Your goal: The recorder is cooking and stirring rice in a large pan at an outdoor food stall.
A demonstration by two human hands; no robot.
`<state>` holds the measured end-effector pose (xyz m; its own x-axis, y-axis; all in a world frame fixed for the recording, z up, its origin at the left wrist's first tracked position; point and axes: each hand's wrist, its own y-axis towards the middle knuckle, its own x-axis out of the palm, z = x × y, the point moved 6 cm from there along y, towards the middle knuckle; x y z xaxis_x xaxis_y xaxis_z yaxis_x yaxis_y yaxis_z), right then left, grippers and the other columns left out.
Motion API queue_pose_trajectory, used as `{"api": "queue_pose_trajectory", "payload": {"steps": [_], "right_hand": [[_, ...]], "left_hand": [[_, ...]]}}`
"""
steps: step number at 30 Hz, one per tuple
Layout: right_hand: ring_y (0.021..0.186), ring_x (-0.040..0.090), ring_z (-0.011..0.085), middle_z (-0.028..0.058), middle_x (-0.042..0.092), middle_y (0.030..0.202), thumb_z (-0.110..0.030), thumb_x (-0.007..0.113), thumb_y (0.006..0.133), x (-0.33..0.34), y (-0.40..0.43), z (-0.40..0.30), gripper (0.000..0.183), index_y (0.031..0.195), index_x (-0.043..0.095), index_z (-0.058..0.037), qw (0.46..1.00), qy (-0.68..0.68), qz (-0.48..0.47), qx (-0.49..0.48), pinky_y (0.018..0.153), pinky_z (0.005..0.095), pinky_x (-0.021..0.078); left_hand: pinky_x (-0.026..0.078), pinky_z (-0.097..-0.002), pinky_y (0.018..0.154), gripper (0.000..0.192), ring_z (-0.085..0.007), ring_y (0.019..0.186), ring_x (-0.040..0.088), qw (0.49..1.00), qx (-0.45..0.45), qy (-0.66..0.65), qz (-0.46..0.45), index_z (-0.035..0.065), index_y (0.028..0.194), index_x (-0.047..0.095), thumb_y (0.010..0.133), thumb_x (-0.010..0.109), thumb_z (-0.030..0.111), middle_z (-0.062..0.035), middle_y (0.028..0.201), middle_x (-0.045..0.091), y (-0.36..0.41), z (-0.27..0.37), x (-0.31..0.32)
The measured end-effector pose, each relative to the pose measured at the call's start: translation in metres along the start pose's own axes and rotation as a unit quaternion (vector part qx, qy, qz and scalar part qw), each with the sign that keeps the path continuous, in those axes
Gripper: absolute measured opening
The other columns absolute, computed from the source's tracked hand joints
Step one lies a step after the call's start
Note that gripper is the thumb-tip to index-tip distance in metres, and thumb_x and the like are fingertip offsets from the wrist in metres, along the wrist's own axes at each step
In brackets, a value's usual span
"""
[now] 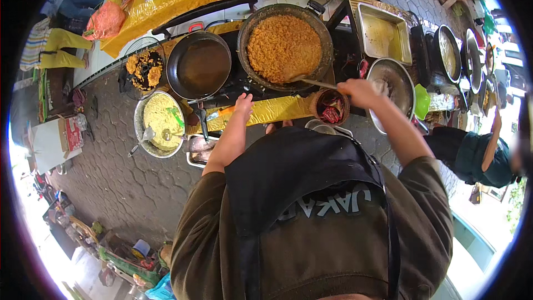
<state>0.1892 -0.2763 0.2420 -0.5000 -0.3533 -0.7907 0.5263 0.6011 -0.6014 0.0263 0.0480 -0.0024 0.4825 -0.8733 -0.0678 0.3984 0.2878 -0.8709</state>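
My right hand (pixel 360 93) is closed around the long handle of a spatula (pixel 318 83). The spatula's far end rests in orange-brown fried rice or a similar crumbly food (pixel 285 48), which fills much of a large dark wok (pixel 243 50). Beside the yellow-covered front edge of the stove table, my left hand (pixel 244 104) hangs empty with its fingers loosely spread. A black frying pan (pixel 199 66) with dark oil sits left of the wok, its black handle (pixel 202 123) pointing towards me. Under my right hand stands a woven basket (pixel 313 106) holding dark red pieces, perhaps chillies.
A basin of pale yellow batter (pixel 162 121), a wire strainer with fried pieces (pixel 143 71) and a tray of fish (pixel 200 148) are at left. To the right are a metal pan (pixel 391 91) and a rectangular tray (pixel 385 33). A co-worker (pixel 479 154) stands far right.
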Motion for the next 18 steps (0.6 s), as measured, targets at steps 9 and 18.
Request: {"api": "queue_pose_trajectory", "payload": {"steps": [9,18], "right_hand": [[0.092,0.058,0.0309,0.0130,0.056,0.101,-0.006,0.049,0.073,-0.015,0.005,-0.024,0.047,0.119,0.049,-0.0156,0.984,0.120,0.106,0.075,0.075,0.0429,0.0471],[0.097,0.055,0.0384,0.0208,0.049,0.111,-0.007,0.046,0.076,0.133,0.039,-0.074,0.056,0.129,0.030,-0.0125,0.985,0.167,-0.004,0.034,0.080,0.0478,0.0458]], "left_hand": [[0.041,-0.0338,0.070,0.042,-0.0141,0.079,0.058,0.995,-0.037,-0.093,-0.009,0.0152,0.124,0.042,0.085,0.056,0.024,-0.0002,0.097,0.058,0.020,-0.014,0.000],[0.042,-0.0356,0.064,0.034,-0.0177,0.075,0.059,0.989,-0.041,-0.142,0.011,0.0173,0.113,0.045,0.083,0.060,0.022,-0.0015,0.087,0.057,0.018,0.002,0.020]]}}
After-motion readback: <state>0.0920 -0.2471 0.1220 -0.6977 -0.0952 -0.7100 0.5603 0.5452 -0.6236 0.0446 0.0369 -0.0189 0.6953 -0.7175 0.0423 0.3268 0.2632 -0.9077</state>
